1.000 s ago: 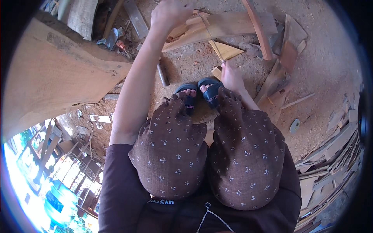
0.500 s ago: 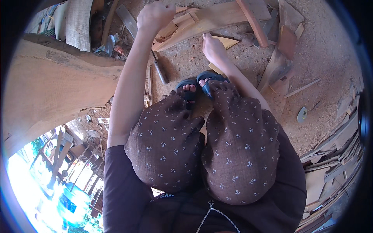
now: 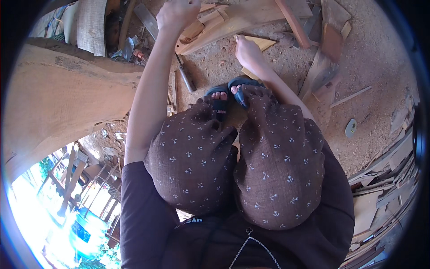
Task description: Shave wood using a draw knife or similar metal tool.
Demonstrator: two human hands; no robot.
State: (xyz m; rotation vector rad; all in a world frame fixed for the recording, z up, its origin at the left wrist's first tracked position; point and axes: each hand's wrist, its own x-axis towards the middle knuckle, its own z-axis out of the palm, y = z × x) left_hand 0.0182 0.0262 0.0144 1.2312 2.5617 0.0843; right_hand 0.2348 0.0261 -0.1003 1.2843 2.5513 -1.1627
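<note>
My left hand is closed at the top edge of the view, partly cut off, beside small wooden blocks on a long, pale wooden board. What its fingers hold, if anything, is hidden. Nearer to me and to the right, my right hand is closed too, its fingertips pressed together just off the board's near edge. Anything in that grip is too small to make out. A yellowish, pointed wood piece lies right behind it. Below my left wrist, a tool with a thin shaft and thick dark handle rests on the ground.
A reddish wooden strip lies across the board's right part. To the left stands a large, broad wooden slab. Offcuts lie at the far right, and stacked thin planks line the near right. My sandalled feet are between my hands and knees.
The whole view has shifted slightly, so the board and tool sit higher in it. My left hand has moved a little farther away; both hands stay closed.
</note>
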